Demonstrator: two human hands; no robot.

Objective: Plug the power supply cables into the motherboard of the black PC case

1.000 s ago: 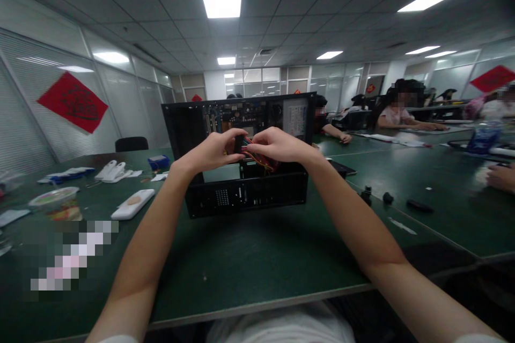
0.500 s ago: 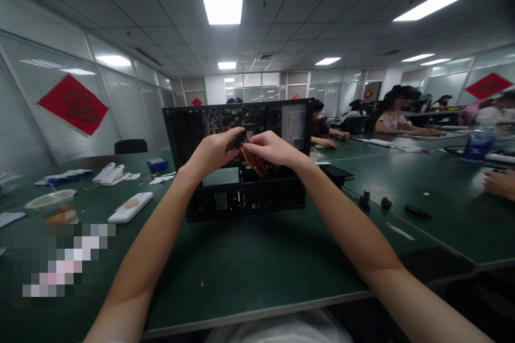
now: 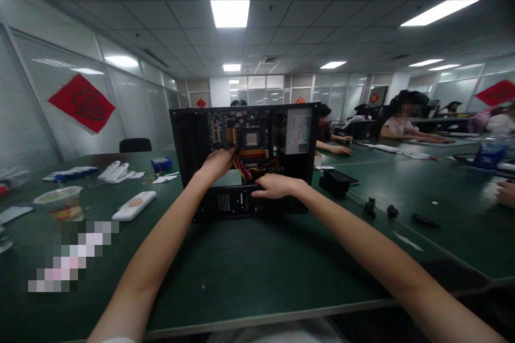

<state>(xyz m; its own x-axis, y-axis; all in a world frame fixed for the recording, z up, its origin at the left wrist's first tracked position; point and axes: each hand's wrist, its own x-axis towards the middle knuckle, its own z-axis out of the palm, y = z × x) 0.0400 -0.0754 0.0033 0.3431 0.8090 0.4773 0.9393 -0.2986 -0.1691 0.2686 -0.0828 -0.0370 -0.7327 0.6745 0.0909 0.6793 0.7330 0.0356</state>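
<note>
An open black computer case stands on the green table with its inside facing me. In its upper part are the motherboard and, at the right, a silver power supply. A bundle of colored cables hangs in the middle of the case. At the left end of that bundle, my left hand has its fingers closed on the cables; the fingertips are partly hidden. My right hand lies at the lower front edge of the case, beside the cables, with thumb and fingers apart.
On the left of the table are a white phone-like object, a plastic cup and a small blue box. To the right lie a black box and small black parts. Other people sit beyond.
My right hand has come away from the left one, moving down and letting go of the cables. My left hand has moved lower, uncovering more of the motherboard.
</note>
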